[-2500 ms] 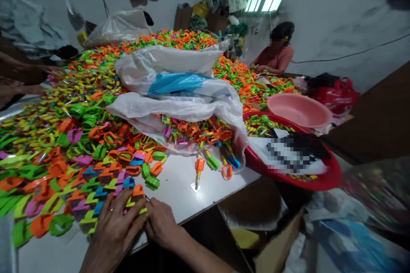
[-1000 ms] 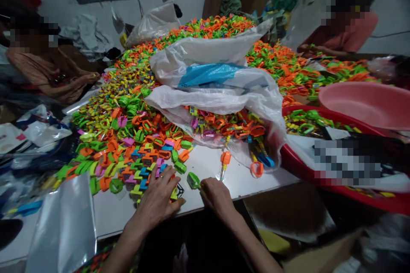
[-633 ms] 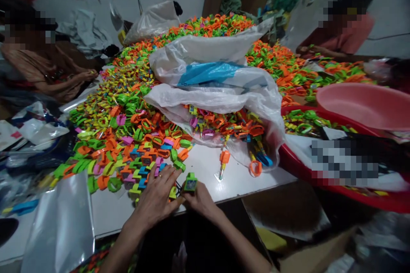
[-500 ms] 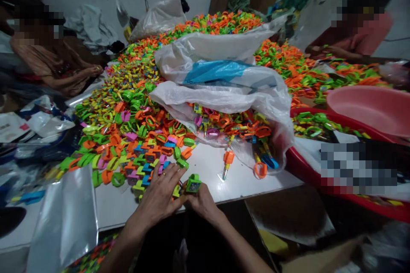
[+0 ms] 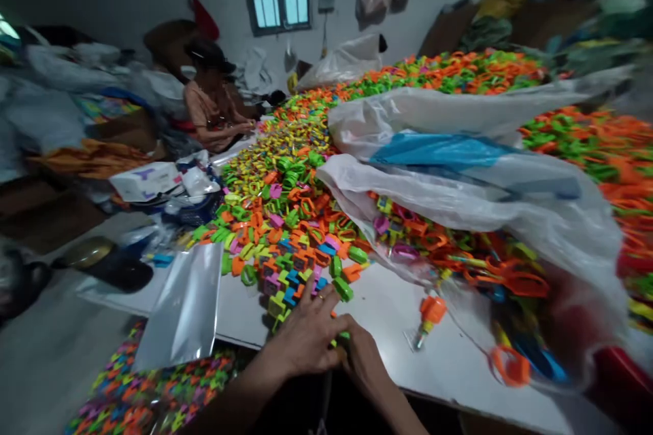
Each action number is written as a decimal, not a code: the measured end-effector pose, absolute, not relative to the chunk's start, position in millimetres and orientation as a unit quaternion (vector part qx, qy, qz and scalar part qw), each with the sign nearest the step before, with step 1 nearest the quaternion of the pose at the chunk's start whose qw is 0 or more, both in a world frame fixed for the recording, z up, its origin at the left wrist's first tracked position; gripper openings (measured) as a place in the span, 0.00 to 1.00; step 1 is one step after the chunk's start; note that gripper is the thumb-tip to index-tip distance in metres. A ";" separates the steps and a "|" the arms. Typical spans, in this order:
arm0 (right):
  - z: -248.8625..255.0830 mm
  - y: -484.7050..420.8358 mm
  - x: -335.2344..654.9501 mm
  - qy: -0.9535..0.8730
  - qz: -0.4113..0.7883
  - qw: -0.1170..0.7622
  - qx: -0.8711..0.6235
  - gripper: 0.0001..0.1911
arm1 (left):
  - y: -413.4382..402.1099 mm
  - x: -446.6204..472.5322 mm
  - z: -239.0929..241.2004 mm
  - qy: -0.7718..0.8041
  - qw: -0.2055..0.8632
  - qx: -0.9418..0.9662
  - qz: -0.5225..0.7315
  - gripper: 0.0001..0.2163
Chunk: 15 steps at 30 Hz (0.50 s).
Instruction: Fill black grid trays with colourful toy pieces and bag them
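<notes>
Many small ring-shaped plastic pieces in green, orange, yellow, blue and pink [image 5: 300, 262] lie massed on the white desk [image 5: 380, 316], spreading out leftward from the crumpled white plastic sack with a blue patch [image 5: 433, 185]. My left hand [image 5: 312, 329] lies spread over the nearest ones; my right hand [image 5: 363, 357], fingers curled, meets its thumb. Bits of green show between the two, but I cannot tell whether either of them grips anything. Just on my side of the sack lies one orange piece with a clear tip [image 5: 432, 310]. Left of the sack are a flat silvery plastic sheet [image 5: 183, 312] and, farther off, a seated person in a peach top [image 5: 201, 109].
</notes>
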State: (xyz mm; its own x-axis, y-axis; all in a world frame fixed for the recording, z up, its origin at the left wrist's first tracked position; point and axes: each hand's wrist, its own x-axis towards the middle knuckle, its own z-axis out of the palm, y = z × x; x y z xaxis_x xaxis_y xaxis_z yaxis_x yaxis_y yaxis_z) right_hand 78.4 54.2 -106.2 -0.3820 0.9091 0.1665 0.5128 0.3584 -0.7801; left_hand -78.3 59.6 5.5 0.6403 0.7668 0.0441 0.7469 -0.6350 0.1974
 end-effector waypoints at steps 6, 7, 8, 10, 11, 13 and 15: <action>-125.5 29.6 91.3 -0.725 0.382 0.364 -0.443 0.05 | 41.4 -81.9 7.3 0.337 0.047 0.939 0.060 0.20; -124.1 31.4 96.1 -0.713 0.412 0.354 -0.443 0.03 | 41.3 -81.9 7.8 0.330 0.042 0.941 0.059 0.20; -121.0 35.1 102.7 -0.698 0.443 0.338 -0.450 0.04 | 42.1 -81.7 8.4 0.325 0.038 0.943 0.058 0.20; -111.7 45.7 121.7 -0.656 0.485 0.306 -0.490 0.07 | 45.5 -81.0 8.9 0.320 0.032 0.945 0.057 0.20; -106.1 51.4 133.6 -0.632 0.485 0.305 -0.521 0.09 | 47.5 -80.2 8.6 0.318 0.027 0.946 0.058 0.20; -95.0 61.1 157.9 -0.593 0.447 0.326 -0.585 0.13 | 51.4 -77.4 5.9 0.312 0.018 0.948 0.064 0.19; -86.2 66.9 175.0 -0.578 0.398 0.344 -0.624 0.14 | 55.3 -72.3 0.9 0.301 0.008 0.951 0.072 0.19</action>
